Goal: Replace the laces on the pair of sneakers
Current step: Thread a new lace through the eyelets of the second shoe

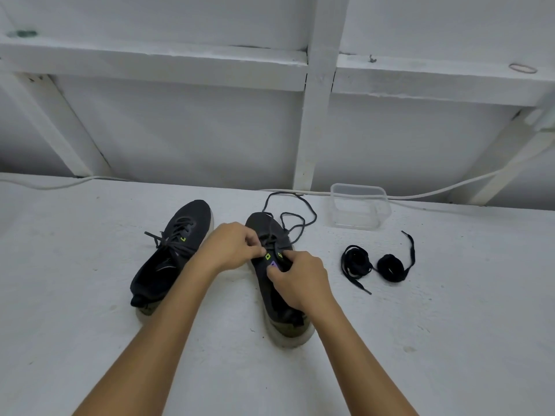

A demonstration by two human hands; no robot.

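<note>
On the white surface (pixel 90 295), a black sneaker (pixel 171 253) is seen at the left, its lace tied and untouched. Just beside it, the left hand (pixel 231 246) is held over a second sneaker (pixel 276 283), its fingers curled and pinching the lace (pixel 295 216) at the upper eyelets. The right hand (pixel 300 280) is placed on the same shoe's tongue, fingers bent and gripping near the green eyelet marks. Both forearms are extended forward and angled inward. The loosened lace is trailed beyond the toe. Farther right, two coiled black laces (pixel 372 264) are laid near a clear plastic container (pixel 359 210).
</note>
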